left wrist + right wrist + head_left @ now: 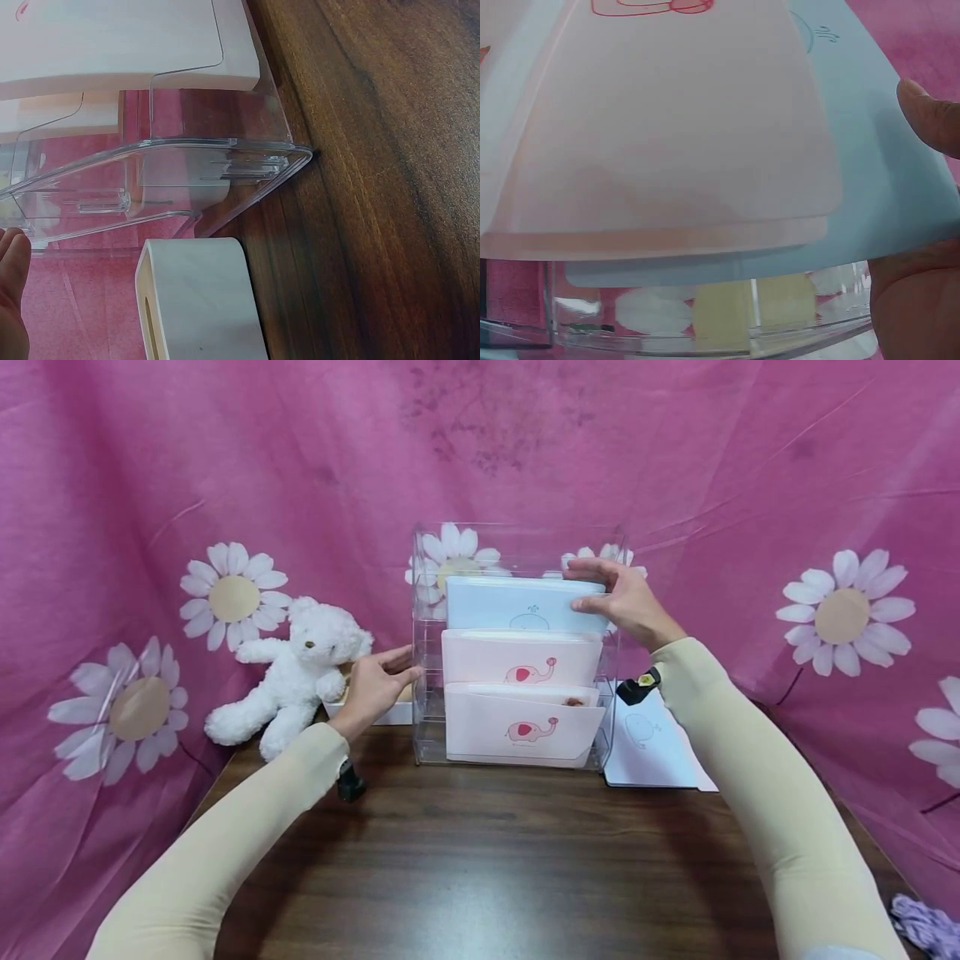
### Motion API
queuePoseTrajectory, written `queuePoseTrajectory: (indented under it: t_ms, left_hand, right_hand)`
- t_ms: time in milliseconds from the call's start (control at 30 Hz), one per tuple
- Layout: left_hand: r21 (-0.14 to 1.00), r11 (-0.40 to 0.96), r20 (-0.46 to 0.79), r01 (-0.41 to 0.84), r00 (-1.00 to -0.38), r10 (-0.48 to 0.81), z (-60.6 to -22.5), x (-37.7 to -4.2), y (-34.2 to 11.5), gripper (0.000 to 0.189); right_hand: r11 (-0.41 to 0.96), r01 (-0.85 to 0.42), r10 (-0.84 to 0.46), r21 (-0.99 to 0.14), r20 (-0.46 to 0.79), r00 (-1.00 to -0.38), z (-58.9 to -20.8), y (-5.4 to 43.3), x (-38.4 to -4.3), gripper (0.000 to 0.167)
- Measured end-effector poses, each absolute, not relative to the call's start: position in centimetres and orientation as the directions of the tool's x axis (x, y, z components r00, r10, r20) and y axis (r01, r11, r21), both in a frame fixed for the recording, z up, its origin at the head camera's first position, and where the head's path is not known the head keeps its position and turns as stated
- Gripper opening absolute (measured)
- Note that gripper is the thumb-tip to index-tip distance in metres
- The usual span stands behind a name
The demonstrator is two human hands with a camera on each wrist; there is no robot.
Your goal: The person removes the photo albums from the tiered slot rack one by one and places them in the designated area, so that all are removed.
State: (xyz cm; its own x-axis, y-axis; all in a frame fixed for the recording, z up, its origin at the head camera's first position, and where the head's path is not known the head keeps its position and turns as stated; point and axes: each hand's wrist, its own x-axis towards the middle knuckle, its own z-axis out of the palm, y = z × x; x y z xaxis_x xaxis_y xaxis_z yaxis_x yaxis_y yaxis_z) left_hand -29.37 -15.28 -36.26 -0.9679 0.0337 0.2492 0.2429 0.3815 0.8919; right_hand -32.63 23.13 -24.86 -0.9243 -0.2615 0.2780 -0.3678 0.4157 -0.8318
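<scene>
A clear plastic tiered rack (423,710) stands on the table, bearing a light blue folder (487,602) with a whale drawing in an upper tier. Below it are a pink elephant folder (476,653) and another pink folder (476,731) at the front. My right hand (628,602) grips the blue folder by its right upper edge, thumb in front, fingers behind. In the right wrist view the thumb (934,124) lies on the blue cover. My left hand (373,689) rests at the rack's left side, fingers extended; only part of it shows in the left wrist view.
A white plush bear (288,672) sits left of the rack by a white box (393,714). Right of the rack lies a white-blue booklet (645,747) with a whale drawing. Purple knitted fabric (926,922) is at the right corner. Pink flowered cloth hangs behind the wooden table (487,860).
</scene>
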Motion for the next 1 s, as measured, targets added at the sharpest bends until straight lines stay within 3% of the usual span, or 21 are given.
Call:
queuePoseTrajectory:
  t_ms: [1000]
  left_hand:
    - [0.896,0.374,0.246,0.241,-0.969,0.034,-36.26,-29.37,-15.30,0.050]
  right_hand:
    - [0.480,-0.273,-0.176,-0.834,0.213,-0.961,-25.81,22.13,-32.98,0.052]
